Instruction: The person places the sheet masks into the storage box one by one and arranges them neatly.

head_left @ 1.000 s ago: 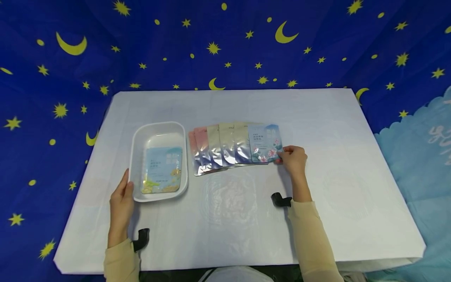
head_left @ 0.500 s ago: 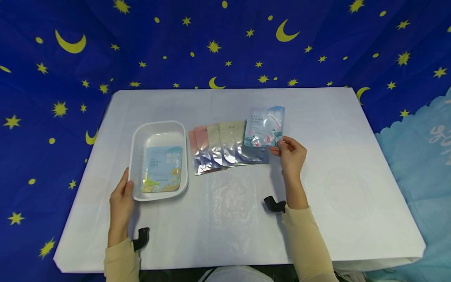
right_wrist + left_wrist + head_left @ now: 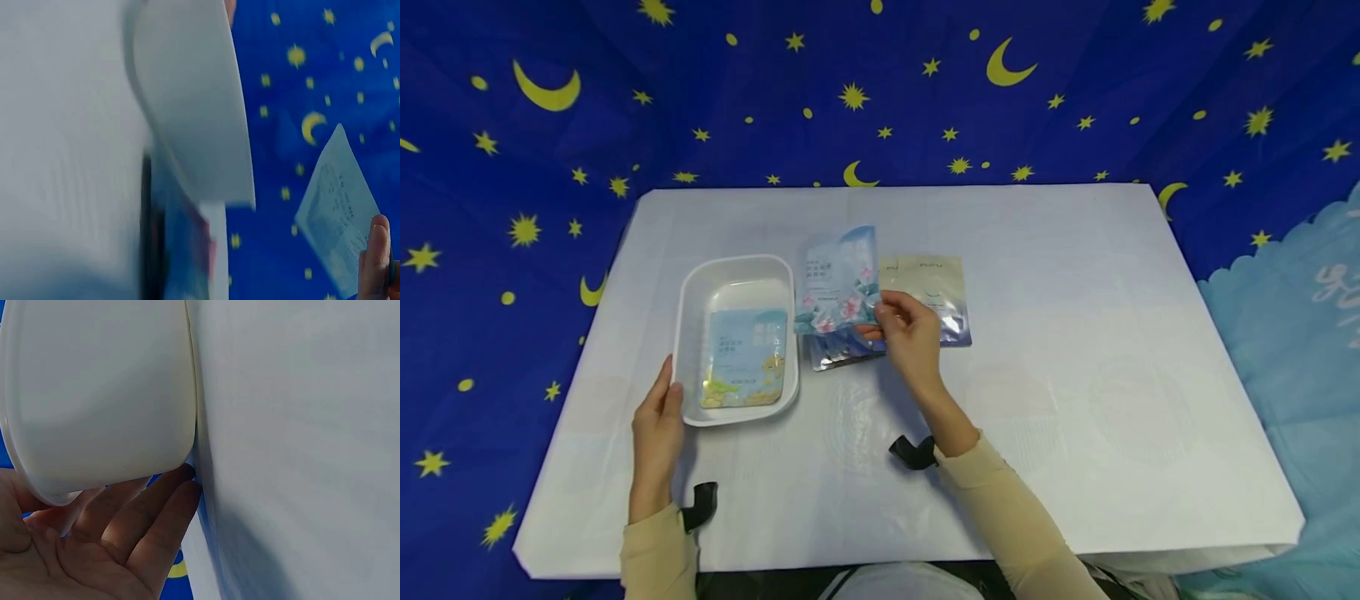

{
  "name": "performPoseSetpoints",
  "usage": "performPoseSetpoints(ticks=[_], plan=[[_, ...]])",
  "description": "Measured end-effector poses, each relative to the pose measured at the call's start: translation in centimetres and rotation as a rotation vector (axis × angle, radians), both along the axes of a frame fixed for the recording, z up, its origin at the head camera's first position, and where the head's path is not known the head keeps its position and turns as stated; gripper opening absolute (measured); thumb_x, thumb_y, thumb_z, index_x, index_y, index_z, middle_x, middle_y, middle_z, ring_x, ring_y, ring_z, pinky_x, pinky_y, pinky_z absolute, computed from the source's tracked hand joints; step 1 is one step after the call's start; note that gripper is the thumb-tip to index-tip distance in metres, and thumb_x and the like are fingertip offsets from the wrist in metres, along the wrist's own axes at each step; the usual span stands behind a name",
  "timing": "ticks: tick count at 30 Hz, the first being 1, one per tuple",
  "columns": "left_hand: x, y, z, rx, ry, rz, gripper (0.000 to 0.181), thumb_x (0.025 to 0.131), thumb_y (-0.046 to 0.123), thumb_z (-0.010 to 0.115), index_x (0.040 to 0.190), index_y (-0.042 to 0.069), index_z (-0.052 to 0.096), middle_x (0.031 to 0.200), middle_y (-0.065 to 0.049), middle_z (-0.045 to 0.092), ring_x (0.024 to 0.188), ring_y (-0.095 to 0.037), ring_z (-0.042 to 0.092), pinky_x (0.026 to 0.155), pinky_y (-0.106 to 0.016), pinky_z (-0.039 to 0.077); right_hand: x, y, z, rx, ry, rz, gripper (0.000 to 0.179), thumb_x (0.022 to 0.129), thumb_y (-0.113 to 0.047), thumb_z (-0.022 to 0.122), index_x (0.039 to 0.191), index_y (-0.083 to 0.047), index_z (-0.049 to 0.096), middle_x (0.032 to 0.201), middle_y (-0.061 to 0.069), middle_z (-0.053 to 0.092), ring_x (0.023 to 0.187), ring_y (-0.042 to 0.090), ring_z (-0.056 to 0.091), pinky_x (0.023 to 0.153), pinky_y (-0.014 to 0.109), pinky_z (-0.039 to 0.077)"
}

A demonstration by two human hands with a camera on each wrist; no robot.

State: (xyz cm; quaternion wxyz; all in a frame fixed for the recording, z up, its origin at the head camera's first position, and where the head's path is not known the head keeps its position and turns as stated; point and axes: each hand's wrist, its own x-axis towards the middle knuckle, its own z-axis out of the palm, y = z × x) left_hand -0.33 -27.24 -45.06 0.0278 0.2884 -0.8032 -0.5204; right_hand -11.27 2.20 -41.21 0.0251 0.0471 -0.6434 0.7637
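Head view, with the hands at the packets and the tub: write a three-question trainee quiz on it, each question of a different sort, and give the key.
1. Which hand holds the packet with pink flowers?
2. True or false: a second blue packet lies inside the white tub.
3. The left hand touches: A, the gold packets; B, the outside of the white tub; C, the packet with pink flowers.

Key: 1, the right hand; 2, true; 3, B.
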Motion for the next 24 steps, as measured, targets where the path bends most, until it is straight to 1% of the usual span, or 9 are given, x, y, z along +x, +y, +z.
performPoseSetpoints(ticks=[1,3,5,6,9,13,18,21,24], plan=[[0.0,0.0,0.0,0.000,-0.003,-0.001,0.047,0.108,0.024,0.031,0.155,0.023,0.024,0.161,0.004,0.022,0.150,-0.019,0.018,0.124,-0.038,0.017,0.4,-0.7,0.0,0.013,0.009,0.025,0.021,0.093,0.013,0.051,0.111,0.021,0.059,0.089,0.033,0.063,0.064,0.028,0.073,0.060,0.026,0.061],[0.0,0.0,0.0,-0.004,-0.003,0.001,0.047,0.108,0.024,0.031,0.155,0.023,0.024,0.161,0.005,0.022,0.150,-0.020,0.018,0.124,-0.038,0.017,1.1,-2.1,0.1,0.047,0.025,0.073,0.021,0.093,0.012,0.052,0.110,0.020,0.059,0.091,0.036,0.064,0.067,0.038,0.072,0.060,0.028,0.061],[0.0,0.0,0.0,-0.007,-0.002,0.004,0.047,0.108,0.024,0.032,0.154,0.024,0.025,0.161,0.005,0.022,0.149,-0.020,0.019,0.124,-0.038,0.017,1.8,-3.4,0.1,0.087,0.040,0.124,0.021,0.094,0.010,0.053,0.112,0.019,0.059,0.091,0.035,0.066,0.070,0.044,0.070,0.061,0.029,0.061],[0.0,0.0,0.0,-0.011,0.002,0.005,0.047,0.108,0.024,0.032,0.154,0.023,0.025,0.161,0.004,0.023,0.149,-0.020,0.019,0.124,-0.038,0.017,2.1,-4.0,0.1,0.108,0.048,0.146,0.022,0.094,0.009,0.053,0.112,0.019,0.059,0.091,0.034,0.067,0.070,0.044,0.070,0.061,0.029,0.061],[0.0,0.0,-0.1,-0.009,0.005,0.009,0.047,0.107,0.024,0.033,0.154,0.023,0.026,0.160,0.003,0.024,0.149,-0.021,0.020,0.124,-0.038,0.017,3.0,-5.8,-0.2,0.195,0.090,0.219,0.022,0.095,0.006,0.054,0.113,0.016,0.061,0.086,0.030,0.070,0.069,0.037,0.072,0.060,0.026,0.061],[0.0,0.0,-0.2,-0.004,0.012,0.004,0.047,0.107,0.023,0.033,0.154,0.022,0.026,0.160,0.002,0.024,0.149,-0.021,0.020,0.124,-0.038,0.018,3.9,-7.7,-0.8,0.292,0.135,0.287,0.020,0.095,0.007,0.051,0.110,0.015,0.062,0.084,0.025,0.072,0.067,0.031,0.073,0.059,0.017,0.058],[0.0,-0.1,-0.2,-0.007,0.023,-0.005,0.047,0.107,0.021,0.033,0.154,0.021,0.026,0.160,0.002,0.023,0.149,-0.022,0.019,0.124,-0.039,0.017,4.5,-9.4,-1.6,0.403,0.128,0.330,0.022,0.093,0.008,0.051,0.110,0.016,0.062,0.085,0.022,0.072,0.067,0.028,0.074,0.055,0.008,0.052],[0.0,-0.1,-0.2,-0.002,0.020,-0.002,0.047,0.107,0.021,0.032,0.154,0.021,0.025,0.161,0.002,0.023,0.149,-0.021,0.019,0.124,-0.038,0.017,4.7,-9.8,-1.7,0.460,0.119,0.356,0.024,0.094,0.007,0.052,0.114,0.015,0.061,0.087,0.021,0.072,0.069,0.026,0.074,0.054,0.007,0.051],[0.0,-0.1,-0.2,-0.002,0.020,-0.001,0.047,0.107,0.021,0.032,0.154,0.021,0.025,0.161,0.002,0.023,0.149,-0.021,0.019,0.124,-0.038,0.017,4.8,-9.9,-1.7,0.523,0.108,0.393,0.028,0.095,0.005,0.052,0.121,0.014,0.060,0.090,0.019,0.073,0.068,0.019,0.074,0.052,0.007,0.050]])
